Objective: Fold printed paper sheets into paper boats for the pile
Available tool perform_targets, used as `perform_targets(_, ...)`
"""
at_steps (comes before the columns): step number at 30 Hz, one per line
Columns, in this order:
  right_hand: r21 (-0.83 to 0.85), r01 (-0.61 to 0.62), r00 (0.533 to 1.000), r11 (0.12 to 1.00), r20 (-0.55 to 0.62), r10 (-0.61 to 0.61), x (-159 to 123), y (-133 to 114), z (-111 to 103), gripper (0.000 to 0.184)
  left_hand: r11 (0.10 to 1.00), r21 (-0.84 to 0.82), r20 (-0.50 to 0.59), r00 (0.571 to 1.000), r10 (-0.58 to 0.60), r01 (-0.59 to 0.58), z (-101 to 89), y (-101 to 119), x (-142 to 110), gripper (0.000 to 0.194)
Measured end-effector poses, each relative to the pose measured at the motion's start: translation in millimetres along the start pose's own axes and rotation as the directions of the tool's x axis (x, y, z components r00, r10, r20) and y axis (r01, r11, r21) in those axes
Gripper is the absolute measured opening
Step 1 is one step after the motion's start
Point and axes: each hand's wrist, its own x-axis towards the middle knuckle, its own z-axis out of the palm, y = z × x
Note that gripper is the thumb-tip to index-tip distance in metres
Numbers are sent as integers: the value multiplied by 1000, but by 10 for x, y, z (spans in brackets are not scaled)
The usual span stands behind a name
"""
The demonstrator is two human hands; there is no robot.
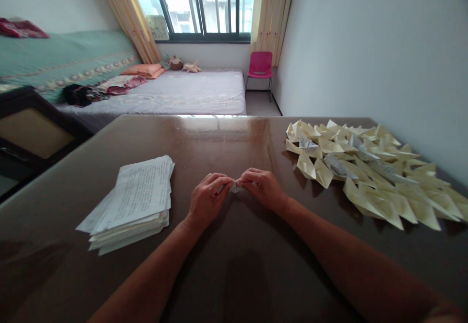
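Observation:
Between my hands, just above the brown table (219,152), is a small piece of folded paper (234,186), mostly covered by the fingers. My left hand (209,195) pinches its left side, and my right hand (263,190) pinches the right side, fingertips nearly meeting. To the left lies a stack of printed sheets (137,193) with uneven edges. On the right side are many folded paper boats (383,167), mostly cream, with a few in printed white paper, set close together in rows.
A white wall (365,45) runs along the right. Beyond the table's far edge stand a bed (204,89) and a pink chair (261,64) under a window. A dark wooden chair or cabinet (40,132) is at the left.

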Motion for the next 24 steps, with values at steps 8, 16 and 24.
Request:
perform_targets(8, 78, -13, 1000, 997, -18, 14, 8, 23, 9, 20, 1000, 6, -38, 999, -9, 9, -2, 28, -8, 20)
perform_targets(16, 141, -17, 999, 990, -42, 23, 20, 56, 13, 22, 996, -88, -62, 998, -22, 17, 25, -9, -2, 16)
perform_targets(24, 430, -229, 941, 873, -131, 311, 74, 103, -11, 25, 870, -420, -106, 939, -329, 257, 34, -63, 57, 20)
